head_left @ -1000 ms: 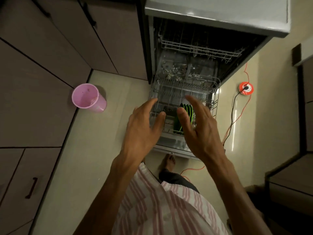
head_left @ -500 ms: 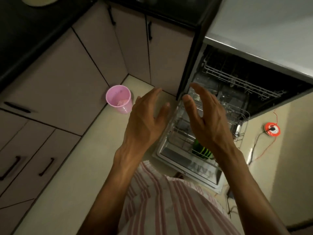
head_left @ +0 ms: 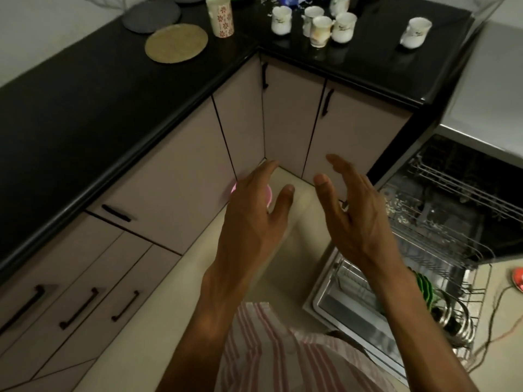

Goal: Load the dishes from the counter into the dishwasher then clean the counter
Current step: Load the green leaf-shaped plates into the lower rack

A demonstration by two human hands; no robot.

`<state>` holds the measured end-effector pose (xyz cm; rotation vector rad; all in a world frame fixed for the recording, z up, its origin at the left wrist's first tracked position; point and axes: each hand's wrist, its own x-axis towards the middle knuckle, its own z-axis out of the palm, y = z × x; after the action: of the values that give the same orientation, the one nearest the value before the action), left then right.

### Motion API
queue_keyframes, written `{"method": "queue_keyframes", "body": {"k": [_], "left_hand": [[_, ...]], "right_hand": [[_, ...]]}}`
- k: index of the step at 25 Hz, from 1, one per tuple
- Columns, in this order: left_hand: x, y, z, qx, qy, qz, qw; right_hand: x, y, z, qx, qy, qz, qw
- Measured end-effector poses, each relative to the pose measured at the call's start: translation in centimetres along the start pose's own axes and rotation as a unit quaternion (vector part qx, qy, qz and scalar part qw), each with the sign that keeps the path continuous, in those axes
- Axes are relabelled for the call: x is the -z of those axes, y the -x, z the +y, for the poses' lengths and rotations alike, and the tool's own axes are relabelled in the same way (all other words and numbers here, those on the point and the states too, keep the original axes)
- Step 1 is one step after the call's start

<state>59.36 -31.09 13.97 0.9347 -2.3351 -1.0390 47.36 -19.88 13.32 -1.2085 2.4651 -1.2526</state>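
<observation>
Both hands are held out in front of the body with nothing in them. The left hand (head_left: 252, 219) is seen with its fingers straight and relaxed, above the floor and in front of a pink cup (head_left: 268, 195) that is mostly hidden behind it. The right hand (head_left: 356, 210) is likewise released, palm turned inward, fingers extended and slightly spread.

On the black tabletop (head_left: 85, 108), a group of white cups (head_left: 319, 26) is set near the corner, with one more white cup (head_left: 416, 32) apart at the right end. A flowered mug (head_left: 220, 15), a round woven mat (head_left: 176, 43) and a grey round plate (head_left: 152, 14) are placed on the left stretch.

The dishwasher (head_left: 452, 222) is seen open at the right, its lower rack (head_left: 424, 292) pulled out; green plates (head_left: 424, 290) are stood upright in it.
</observation>
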Motion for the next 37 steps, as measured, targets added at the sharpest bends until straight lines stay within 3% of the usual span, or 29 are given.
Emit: {"method": "queue_keyframes", "body": {"k": [7,17,37], "left_hand": [[0.4,-5.6,-1.8,0.009,0.015,-0.003,1.0],[-0.4,-16.2,-0.2,0.012,0.012,0.019,1.0],[-2.0,-39.1,-3.7,0.031,0.045,0.012,0.998]], "right_hand": [[-2.5,-5.5,-0.2,-0.012,0.011,-0.014,1.0],[-2.1,-17.5,1.8,0.039,-0.016,-0.064,0.997],[-7.7,-38.5,5.6,0.041,0.01,-0.061,0.997]]}}
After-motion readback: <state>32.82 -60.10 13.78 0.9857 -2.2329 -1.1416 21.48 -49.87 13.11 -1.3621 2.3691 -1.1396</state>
